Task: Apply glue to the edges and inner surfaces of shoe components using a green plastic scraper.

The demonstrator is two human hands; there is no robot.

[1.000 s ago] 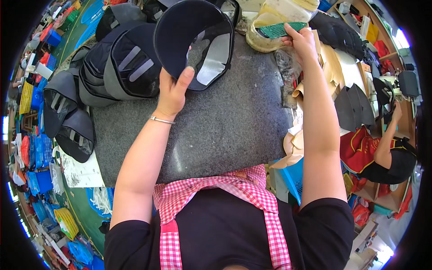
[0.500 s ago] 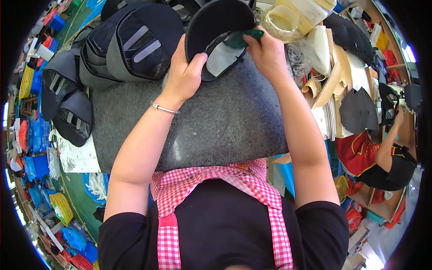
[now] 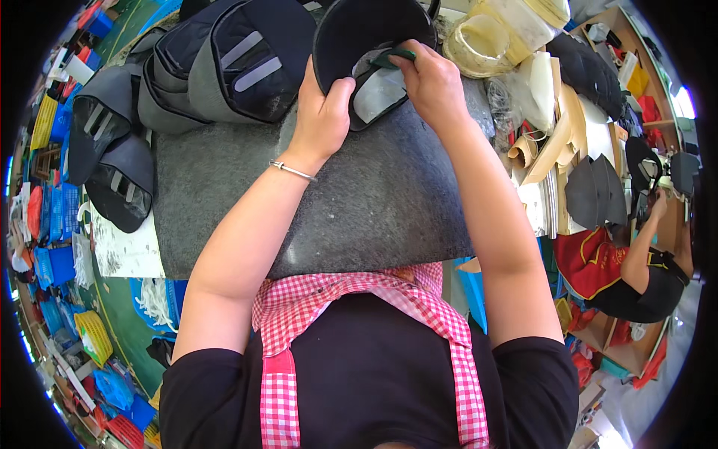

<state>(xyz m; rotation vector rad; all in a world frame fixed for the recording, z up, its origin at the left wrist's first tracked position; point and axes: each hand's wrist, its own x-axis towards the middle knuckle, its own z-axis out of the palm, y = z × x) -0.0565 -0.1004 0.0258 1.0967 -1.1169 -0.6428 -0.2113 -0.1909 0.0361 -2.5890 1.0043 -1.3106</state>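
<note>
Near the far edge of the dark work board (image 3: 359, 187), my left hand (image 3: 323, 112) is closed on the left rim of a black curved fabric piece (image 3: 359, 30). The piece is tilted, and a pale whitish patch shows inside its near part. My right hand (image 3: 435, 84) pinches a small, thin dark green flat tool (image 3: 394, 57) against the inside of the piece, above the pale patch. Its far end is hidden, so I cannot tell its kind.
Grey and black curved pieces with pale strips (image 3: 247, 67) are stacked at the left. A sticky-looking yellowish tub (image 3: 479, 45) stands far right, near brown card scraps (image 3: 557, 142). Further right, another person's arm (image 3: 642, 243) reaches toward dark pieces.
My right hand has moved slightly left and down, bringing the green tool deeper into the black piece; less of the tool shows. The whole scene has shifted slightly in view.
</note>
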